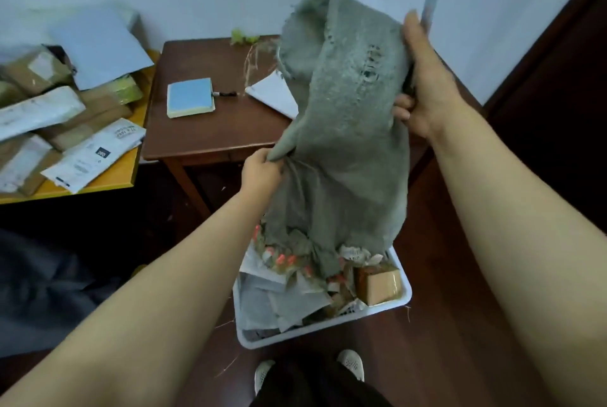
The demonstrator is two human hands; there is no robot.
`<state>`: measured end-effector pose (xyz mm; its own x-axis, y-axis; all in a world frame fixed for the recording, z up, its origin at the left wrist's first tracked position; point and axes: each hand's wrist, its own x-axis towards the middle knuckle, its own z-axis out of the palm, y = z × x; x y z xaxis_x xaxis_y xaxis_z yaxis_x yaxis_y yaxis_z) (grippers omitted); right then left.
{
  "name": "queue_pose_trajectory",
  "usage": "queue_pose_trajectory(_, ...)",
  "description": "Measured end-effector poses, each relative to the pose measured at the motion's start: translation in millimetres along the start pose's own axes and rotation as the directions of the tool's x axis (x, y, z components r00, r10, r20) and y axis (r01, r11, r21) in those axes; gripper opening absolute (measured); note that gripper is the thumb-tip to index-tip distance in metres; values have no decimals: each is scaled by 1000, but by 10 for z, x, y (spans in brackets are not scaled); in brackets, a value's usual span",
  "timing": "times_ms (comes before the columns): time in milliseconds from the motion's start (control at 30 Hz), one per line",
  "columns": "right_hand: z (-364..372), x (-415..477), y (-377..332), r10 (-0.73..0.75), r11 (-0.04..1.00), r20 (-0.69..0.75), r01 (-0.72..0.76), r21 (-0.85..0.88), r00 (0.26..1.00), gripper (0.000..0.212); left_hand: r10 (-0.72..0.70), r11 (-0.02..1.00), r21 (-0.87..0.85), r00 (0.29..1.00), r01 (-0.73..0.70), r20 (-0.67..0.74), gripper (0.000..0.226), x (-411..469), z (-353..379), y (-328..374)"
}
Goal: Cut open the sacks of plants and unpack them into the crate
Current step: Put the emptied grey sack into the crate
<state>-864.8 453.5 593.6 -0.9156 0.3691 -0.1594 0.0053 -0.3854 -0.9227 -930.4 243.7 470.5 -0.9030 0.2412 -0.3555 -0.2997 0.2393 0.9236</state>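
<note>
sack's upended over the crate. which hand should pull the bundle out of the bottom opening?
Left, probably. The left hand grips the sack low, nearer the opening over the crate. The right hand pinches the sack's upper edge, holding it up, and seems to hold a tool too.

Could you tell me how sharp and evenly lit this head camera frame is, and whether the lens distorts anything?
Head view: dim, bluish light, no glare; the sack and both hands, left and right, are softly blurred; the floor left of the crate falls into deep shadow; wide-angle stretch enlarges the forearms at the lower edges.
</note>
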Motion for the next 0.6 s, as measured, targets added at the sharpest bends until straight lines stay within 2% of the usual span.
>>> queue_pose_trajectory(33, -50, -8, -65, 8, 1000, -19, -8, 23, 1000, 59, -22, 997, -75, 1000, 22, -4, 5, 21, 5, 60)
queue_pose_trajectory(67, -95, -32, -89, 12, 999, -68, -15, -45, 998, 55, -30, 995, -98, 1000, 30, -3, 11, 20, 1, 114)
queue_pose_trajectory(133, -166, -115, -60, -50, 926, -214, -35, -377, 975, 31, 5, 998, -61, 1000, -5, 0, 21, -49, 8, 184)
queue_pose_trajectory(167, -198, -144, -54, -128, 897, -261, -1, -443, 957, 21, 39, 999, -29, 999, -39, -3, 26, -97, 9, 198)
queue_pose_trajectory(233, -260, -162, -116, -234, 938, -271, 143, -317, 934, 11, 130, 991, 12, 991, -130, -21, 32, -221, 8, 225)
queue_pose_trajectory(300, -301, -157, -176, -240, 969, -239, 217, -116, 941, 13, 162, 987, 24, 986, -161, -42, 31, -325, 21, 204)
queue_pose_trajectory(333, -310, -156, -183, -217, 975, -234, 200, -91, 948, 15, 159, 986, 47, 987, -158, -35, 31, -359, 40, 169)
queue_pose_trajectory(400, -315, -173, -187, -182, 978, -284, 143, -151, 941, 21, 127, 985, 112, 992, -128, 18, 30, -442, 60, 79)
queue_pose_trajectory(433, -308, -163, -208, -191, 979, -295, 162, -122, 936, 26, 93, 987, 129, 995, -98, 43, 30, -465, 56, 37)
queue_pose_trajectory(533, -212, -142, -342, -246, 960, -178, 265, 87, 953, 32, 11, 992, 123, 995, -23, 100, 27, -518, 39, 11)
queue_pose_trajectory(600, -137, -152, -387, -245, 970, -146, 243, -27, 959, 28, 10, 970, 240, 991, -42, 133, 23, -509, 27, 21)
